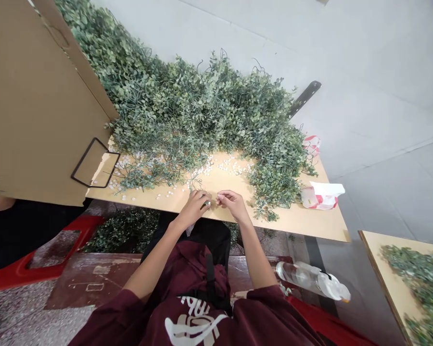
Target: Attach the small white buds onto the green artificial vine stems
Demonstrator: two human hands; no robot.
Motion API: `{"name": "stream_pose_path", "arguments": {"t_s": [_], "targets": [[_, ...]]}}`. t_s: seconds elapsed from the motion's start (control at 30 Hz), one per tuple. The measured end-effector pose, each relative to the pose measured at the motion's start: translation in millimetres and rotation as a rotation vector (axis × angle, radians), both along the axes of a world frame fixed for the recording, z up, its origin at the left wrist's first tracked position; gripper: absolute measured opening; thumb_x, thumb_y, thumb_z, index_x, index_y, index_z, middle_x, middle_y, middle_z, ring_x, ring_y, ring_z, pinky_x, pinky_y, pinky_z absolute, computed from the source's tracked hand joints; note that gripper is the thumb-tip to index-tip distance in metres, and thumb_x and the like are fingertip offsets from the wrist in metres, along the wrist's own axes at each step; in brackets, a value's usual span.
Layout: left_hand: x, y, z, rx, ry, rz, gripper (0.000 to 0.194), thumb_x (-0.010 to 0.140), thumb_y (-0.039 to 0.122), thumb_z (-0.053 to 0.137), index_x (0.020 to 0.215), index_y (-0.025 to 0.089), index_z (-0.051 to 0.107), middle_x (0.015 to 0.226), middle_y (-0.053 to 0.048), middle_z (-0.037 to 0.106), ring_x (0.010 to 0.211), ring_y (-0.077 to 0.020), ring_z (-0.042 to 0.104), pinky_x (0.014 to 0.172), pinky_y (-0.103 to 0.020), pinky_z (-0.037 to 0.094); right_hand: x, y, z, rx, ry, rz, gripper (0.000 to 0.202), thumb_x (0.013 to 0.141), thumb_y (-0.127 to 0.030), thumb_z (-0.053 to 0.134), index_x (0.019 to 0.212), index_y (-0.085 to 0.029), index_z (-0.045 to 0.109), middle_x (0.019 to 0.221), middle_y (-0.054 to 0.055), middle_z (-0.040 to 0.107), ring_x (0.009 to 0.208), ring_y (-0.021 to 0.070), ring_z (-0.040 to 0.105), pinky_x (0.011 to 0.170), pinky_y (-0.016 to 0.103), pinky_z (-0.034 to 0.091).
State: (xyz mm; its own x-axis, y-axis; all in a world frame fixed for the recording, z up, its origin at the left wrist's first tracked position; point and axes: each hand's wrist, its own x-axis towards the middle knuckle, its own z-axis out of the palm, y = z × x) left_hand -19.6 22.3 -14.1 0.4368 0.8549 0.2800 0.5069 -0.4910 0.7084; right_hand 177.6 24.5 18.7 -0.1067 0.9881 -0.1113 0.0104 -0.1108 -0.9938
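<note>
Over the front edge of the table, my left hand (194, 209) is closed, with a bit of green and white artificial sprig (207, 203) showing at its fingertips. Just to its right, my right hand (233, 205) pinches what looks like a small white piece (218, 196). The two hands are close together but apart. Thin stems of a sprig (195, 183) lie right beyond my left hand. Several small white pieces (234, 166) are scattered on the tabletop (223, 180). A large heap of artificial greenery (209, 105) curves around behind them.
A tall cardboard box (39, 105) and a black wire frame (95, 163) stand at the left. Red-and-white packets (322, 196) lie at the right end. A clear bottle (310, 278) is below. Another person's dark sleeve (29, 230) shows at left; a second table (389, 278) stands right.
</note>
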Motion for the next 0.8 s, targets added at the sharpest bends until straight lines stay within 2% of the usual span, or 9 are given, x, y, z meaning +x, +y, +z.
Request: {"name": "stream_pose_path", "arguments": {"t_s": [0.27,0.57,0.8], "targets": [[-9.6,-2.7,12.5,-0.110,-0.240,0.012,0.016,0.097,0.030,0.046,0.096,0.020,0.058,0.100,-0.007,0.062,0.103,-0.0213,0.055,0.093,-0.035,0.044,-18.4,-9.0,-9.2,-0.149,0.317,0.045,0.024,0.070,-0.033,0.082,0.086,-0.019,0.070,0.073,0.001,0.071,0.064,0.0129,0.065,0.064,0.026,0.053],[-13.0,0.4,15.9,-0.228,-0.337,0.098,0.019,0.096,0.034,0.049,0.096,0.019,0.061,0.097,-0.005,0.062,0.095,-0.0188,0.058,0.088,-0.030,0.045,-26.7,2.4,-12.1,-0.195,0.449,0.110,0.024,0.073,-0.031,0.082,0.085,-0.017,0.067,0.074,0.001,0.069,0.065,0.0117,0.064,0.064,0.024,0.054],[-14.5,5.9,15.8,-0.229,-0.335,-0.013,0.021,0.095,0.033,0.050,0.102,0.020,0.065,0.102,-0.006,0.065,0.100,-0.0200,0.061,0.090,-0.031,0.047,-26.1,7.7,-11.0,-0.218,0.498,0.109,0.022,0.074,-0.029,0.081,0.084,-0.018,0.066,0.077,0.001,0.069,0.067,0.0116,0.064,0.063,0.023,0.054]]}}
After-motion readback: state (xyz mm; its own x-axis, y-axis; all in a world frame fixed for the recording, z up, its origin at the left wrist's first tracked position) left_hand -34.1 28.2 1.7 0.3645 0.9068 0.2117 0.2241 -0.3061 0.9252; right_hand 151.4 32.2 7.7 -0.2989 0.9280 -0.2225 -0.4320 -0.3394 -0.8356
